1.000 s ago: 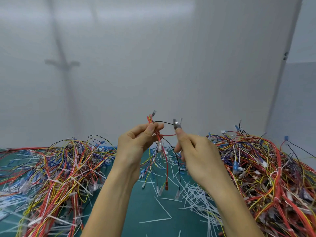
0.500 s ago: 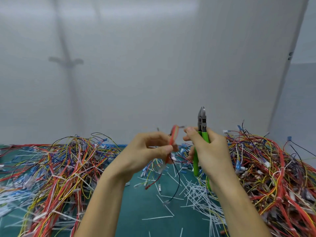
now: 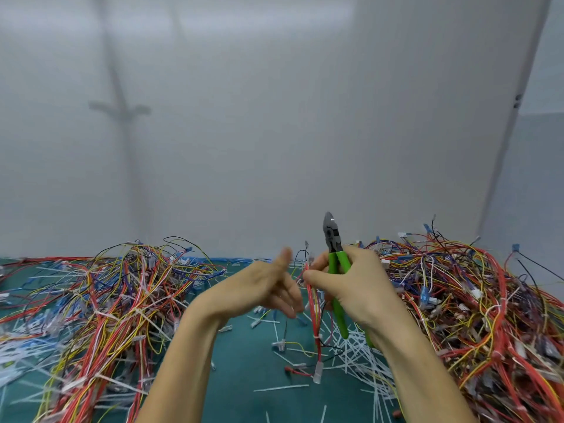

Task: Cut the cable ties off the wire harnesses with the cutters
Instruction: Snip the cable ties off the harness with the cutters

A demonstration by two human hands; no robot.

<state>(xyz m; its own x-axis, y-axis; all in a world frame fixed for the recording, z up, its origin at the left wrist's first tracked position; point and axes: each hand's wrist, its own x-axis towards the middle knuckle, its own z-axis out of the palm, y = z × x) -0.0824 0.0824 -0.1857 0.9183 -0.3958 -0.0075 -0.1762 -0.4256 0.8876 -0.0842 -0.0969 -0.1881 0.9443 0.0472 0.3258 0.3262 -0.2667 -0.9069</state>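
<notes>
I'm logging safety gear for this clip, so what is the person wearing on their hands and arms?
Nothing shows. The left hand and right hand are bare: no gloves, rings or tape visible. The left forearm and right forearm are uncovered down to the frame's edge, with no sleeves, watch or wristband.

No words, numbers or signs can be read on the cutters (image 3: 335,261), the wires (image 3: 464,303) or the wall (image 3: 274,117).

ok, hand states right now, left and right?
Left hand: open, fingers loosely extended, holding nothing.
Right hand: grips the cutters, tips up, and pinches the wire harness.
</notes>
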